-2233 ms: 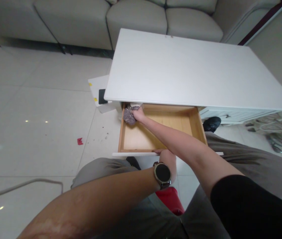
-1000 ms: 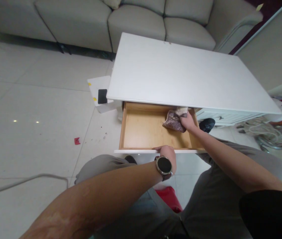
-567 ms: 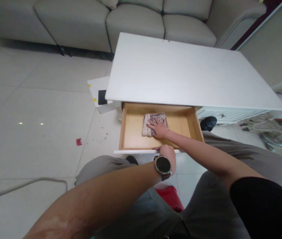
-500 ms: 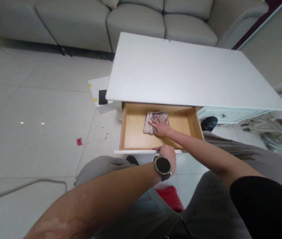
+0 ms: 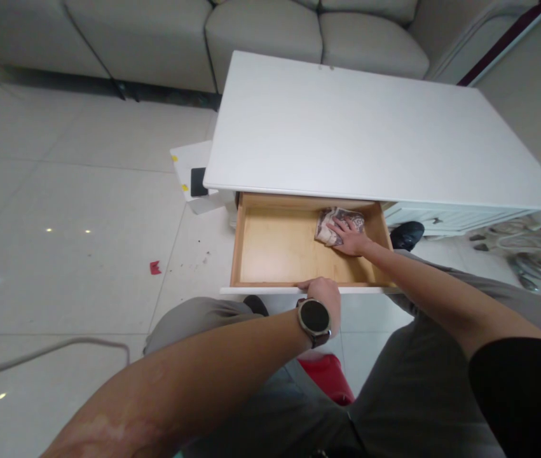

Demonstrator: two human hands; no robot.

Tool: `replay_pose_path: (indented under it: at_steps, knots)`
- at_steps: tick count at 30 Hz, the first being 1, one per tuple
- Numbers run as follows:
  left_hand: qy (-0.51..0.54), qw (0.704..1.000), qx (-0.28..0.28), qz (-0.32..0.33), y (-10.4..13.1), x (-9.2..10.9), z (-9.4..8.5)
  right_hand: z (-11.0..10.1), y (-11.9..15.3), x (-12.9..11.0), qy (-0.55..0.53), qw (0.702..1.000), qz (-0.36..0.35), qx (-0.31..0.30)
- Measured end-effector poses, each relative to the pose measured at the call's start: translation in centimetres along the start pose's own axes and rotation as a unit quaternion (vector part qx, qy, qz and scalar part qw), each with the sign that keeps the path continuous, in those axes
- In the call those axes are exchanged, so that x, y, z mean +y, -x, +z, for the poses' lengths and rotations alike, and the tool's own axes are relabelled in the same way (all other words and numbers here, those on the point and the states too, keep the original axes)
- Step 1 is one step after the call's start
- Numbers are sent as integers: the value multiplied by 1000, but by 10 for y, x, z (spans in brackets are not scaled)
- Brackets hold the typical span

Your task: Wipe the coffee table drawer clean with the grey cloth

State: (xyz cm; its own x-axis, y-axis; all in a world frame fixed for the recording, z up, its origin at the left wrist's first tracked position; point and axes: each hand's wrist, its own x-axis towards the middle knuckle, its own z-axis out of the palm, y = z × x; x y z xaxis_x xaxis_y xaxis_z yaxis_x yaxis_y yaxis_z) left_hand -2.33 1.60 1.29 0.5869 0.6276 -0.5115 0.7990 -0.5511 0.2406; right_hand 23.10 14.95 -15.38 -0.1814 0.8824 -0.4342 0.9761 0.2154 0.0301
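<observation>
Lying crumpled under the right hand [image 5: 350,238], a brown-and-cream patterned cloth [image 5: 333,224]

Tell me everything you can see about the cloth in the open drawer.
The cloth is a small folded rag, brownish-purple with a pale pattern, soft-looking fabric. It lies flat on the bare wood floor of the drawer, in the far right corner by the right wall. The right hand presses on it, fingers spread.

Cloth [image 5: 334,224]: brownish-purple and cream, ornate pattern. Drawer [image 5: 274,248]: light honey wood inside, white front. Table [image 5: 365,133]: plain white top. Sofa [image 5: 203,32]: beige-grey. Floor [image 5: 60,210]: pale glossy tiles, with a red scrap [image 5: 154,268]. Watch [image 5: 315,316]: black face, metallic rim.
</observation>
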Motion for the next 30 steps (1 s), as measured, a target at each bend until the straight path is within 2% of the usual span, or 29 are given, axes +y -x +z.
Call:
replay_pose_path:
  at_steps: [4, 8, 12, 17, 23, 30]
  knots:
    - [2, 1000, -14, -8, 0, 0, -4, 7, 7, 23, -4, 998, 52, -30]
    - [14, 1000, -13, -1, -1, 0, -4, 9, 6, 26, 1, 997, 66, -47]
    - [29, 999, -6, -21, -2, 1, -4, 12, 3, 26, -9, 997, 59, -42]
    - [14, 1000, -16, -8, -2, 1, -2, 10, 4, 23, -11, 997, 65, -48]
    - [24, 1000, 6, -9, -3, 1, 2, 5, 8, 18, 0, 996, 65, -53]
    - [-11, 1000, -1, 4, -3, 0, -2, 7, 3, 35, 37, 998, 15, -55]
